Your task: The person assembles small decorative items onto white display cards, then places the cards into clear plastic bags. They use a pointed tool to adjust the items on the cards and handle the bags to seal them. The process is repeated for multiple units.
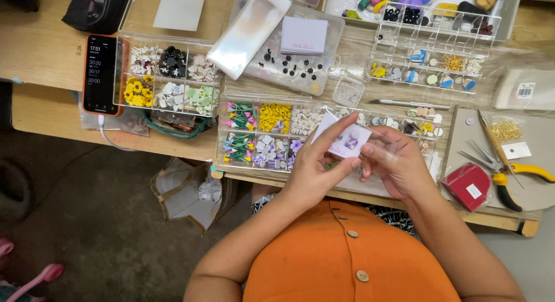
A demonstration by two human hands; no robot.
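clear bead trays (254, 137), phone (100, 73), yellow pliers (523, 178)

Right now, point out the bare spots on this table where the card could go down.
Bare wood lies at the far left, between the phone and the table's left end. The grey mat on the right has an open patch between the gold findings and the pliers. The middle is crowded: bead trays sit edge to edge under the left hand and right hand, which hold the card.

Bright, even light from above — shadows stay soft and short. The right hand (395, 163) is smeared by motion blur at its fingertips (370, 156); glare whitens the clear lid (250, 26) far beyond them.
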